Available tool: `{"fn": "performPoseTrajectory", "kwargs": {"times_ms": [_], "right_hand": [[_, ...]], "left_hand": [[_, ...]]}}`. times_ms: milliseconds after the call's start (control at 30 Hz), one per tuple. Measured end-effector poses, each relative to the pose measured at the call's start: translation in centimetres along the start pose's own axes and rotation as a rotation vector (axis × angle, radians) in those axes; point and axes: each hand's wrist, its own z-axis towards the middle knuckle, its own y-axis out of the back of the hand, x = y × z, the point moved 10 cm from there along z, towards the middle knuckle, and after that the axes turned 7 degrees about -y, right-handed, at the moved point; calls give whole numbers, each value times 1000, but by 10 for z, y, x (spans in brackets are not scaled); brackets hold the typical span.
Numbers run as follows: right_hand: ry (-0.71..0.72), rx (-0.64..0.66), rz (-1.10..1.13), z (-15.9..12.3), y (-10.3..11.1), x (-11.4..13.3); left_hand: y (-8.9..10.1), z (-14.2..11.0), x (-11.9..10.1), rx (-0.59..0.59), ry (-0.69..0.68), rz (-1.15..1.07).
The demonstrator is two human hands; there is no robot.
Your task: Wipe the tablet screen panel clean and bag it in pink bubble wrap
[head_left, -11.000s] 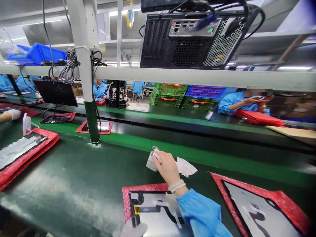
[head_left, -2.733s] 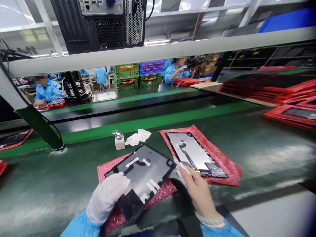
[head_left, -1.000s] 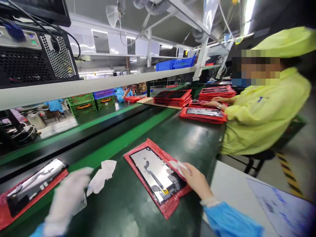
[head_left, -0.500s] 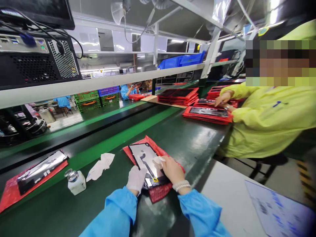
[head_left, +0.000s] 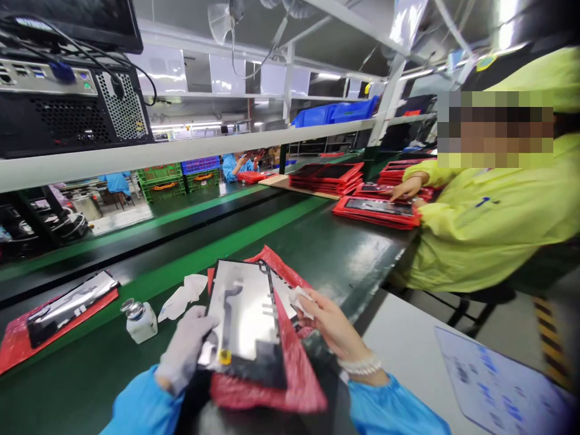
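Both hands raised: left hand (head_left: 185, 347) grip lifts panel (head_left: 244, 314); right hand (head_left: 333, 323) pinches wipe (head_left: 299, 300).

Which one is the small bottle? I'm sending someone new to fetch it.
On the green belt, look left of the panel held up in the gloved left hand. The bottle stands upright beside a crumpled white wipe: squat and white with a shiny metal cap, unlike the flat red-bagged panels around it.
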Motion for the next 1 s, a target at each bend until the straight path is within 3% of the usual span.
{"fn": "performPoseTrajectory", "kwargs": {"times_ms": [100,167,300,367,433,500,600,667,733,867,1000], "right_hand": [[-30,95,120,-28,-31,-6],[-47,153,85,-41,-65,-13],[-47,385,-31,-63,-167,-28],[9,477,-115,-73,-211,-35],[81,498,-211,-77,-239,-43],[131,467,-292,-76,-249,-53],[152,409,-384,-72,-247,-66],[160,399,-419,-71,-245,-70],[162,400,-432,-71,-244,-72],[147,405,-413,-68,-242,-74],[120,422,-366,-66,-237,-70]], "left_hand": [[69,-49,33,13,54,76],[102,-75,53,38,123,211],[147,-109,77,12,202,338],[167,-129,81,-103,215,379],[181,-159,87,-234,255,396],[178,-193,102,-285,348,354],[146,-232,133,-255,481,13],[128,-242,146,-258,494,-266],[125,-243,154,-280,506,-385],[140,-229,151,-294,534,-274],[159,-219,115,-411,436,-11]]}}
